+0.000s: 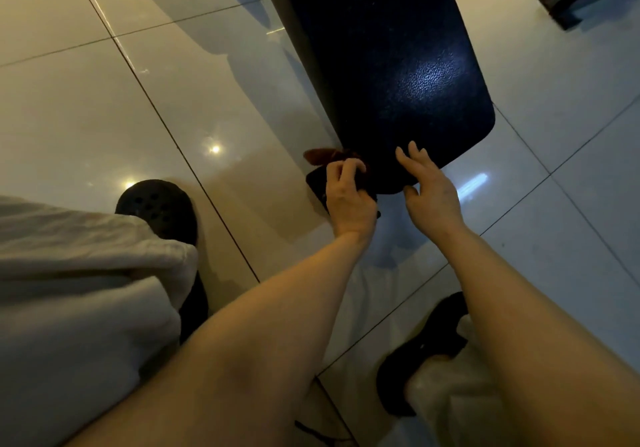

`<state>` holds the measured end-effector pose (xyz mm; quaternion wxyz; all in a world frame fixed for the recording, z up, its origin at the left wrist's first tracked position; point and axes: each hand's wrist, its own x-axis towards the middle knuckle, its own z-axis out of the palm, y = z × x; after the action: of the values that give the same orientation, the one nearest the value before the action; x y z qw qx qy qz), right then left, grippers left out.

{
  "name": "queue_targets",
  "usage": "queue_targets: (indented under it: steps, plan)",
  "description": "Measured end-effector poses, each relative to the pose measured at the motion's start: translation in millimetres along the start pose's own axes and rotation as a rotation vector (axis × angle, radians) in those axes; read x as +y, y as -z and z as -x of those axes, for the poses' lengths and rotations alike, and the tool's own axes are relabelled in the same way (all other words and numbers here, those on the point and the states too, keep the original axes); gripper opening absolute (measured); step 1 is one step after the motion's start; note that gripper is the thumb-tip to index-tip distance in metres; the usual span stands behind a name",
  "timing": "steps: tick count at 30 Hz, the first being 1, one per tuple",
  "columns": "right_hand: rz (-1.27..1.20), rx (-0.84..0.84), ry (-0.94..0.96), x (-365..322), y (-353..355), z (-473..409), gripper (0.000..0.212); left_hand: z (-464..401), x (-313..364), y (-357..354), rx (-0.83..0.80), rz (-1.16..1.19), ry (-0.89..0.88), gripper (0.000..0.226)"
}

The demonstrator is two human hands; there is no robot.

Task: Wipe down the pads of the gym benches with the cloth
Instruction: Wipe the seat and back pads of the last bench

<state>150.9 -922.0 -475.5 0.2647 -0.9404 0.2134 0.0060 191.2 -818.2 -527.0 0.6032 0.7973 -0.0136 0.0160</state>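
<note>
A: Two hands are working at the near end of the bench pad [398,75]. Left hand [349,197] is gripping the cloth [325,156], fingers [346,169] curled round a bunched reddish-brown wad.

B: Where is the cloth sitting?

A: At the pad's near left corner, touching the edge, one loose tail sticking out to the left over the floor [173,75]. Right hand [429,190] is hovering over the pad's near edge, fingers spread and straight, holding nothing. Cannot tell whether the fingertips are touching the vinyl.

B: Handling?

A: Cloth is looking soft, light, floppy, so it is likely crumpling and folding under pressure; bunching it in the palm, as the left hand is doing, seems the sensible hold. Pad is looking firm, dark, pebble-grained vinyl with rounded corners, catching a shiny highlight, so probably slick when wiped. It is part of a heavy bench, not something to lift.

B: Anything else?

A: Glossy pale floor tiles with dark grout lines, reflecting lights. Black perforated clogs [159,207] and pale trousers [69,290] are showing below. Something dark and flat is sitting under the left hand; cannot tell what.
</note>
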Motion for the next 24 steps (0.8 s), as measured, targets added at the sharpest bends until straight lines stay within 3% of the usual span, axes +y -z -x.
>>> queue_targets:
  steps: [3, 8, 12, 17, 22, 24]
  plan:
    - [-0.011, -0.021, 0.004, 0, 2, 2, 0.065, -12, -3, 8, -0.013, 0.007, 0.189, 0.028]
    - [-0.033, 0.008, 0.0, 0, -2, 2, 0.066, 16, 3, 9, 0.0, -0.005, -0.112, 0.014]
    - [-0.034, -0.017, 0.007, -1, -1, 2, 0.067, 1, 4, 7, -0.039, -0.015, -0.002, 0.015]
    - [-0.012, -0.039, 0.022, -2, 2, 4, 0.067, -8, -8, 11, -0.099, -0.043, 0.239, 0.033]
    - [-0.013, -0.038, 0.027, -1, 1, 3, 0.067, 1, -4, 11, 0.062, 0.007, -0.078, 0.019]
    - [-0.016, -0.037, 0.034, 0, -1, 3, 0.067, 6, -5, 6, 0.016, 0.032, -0.04, 0.018]
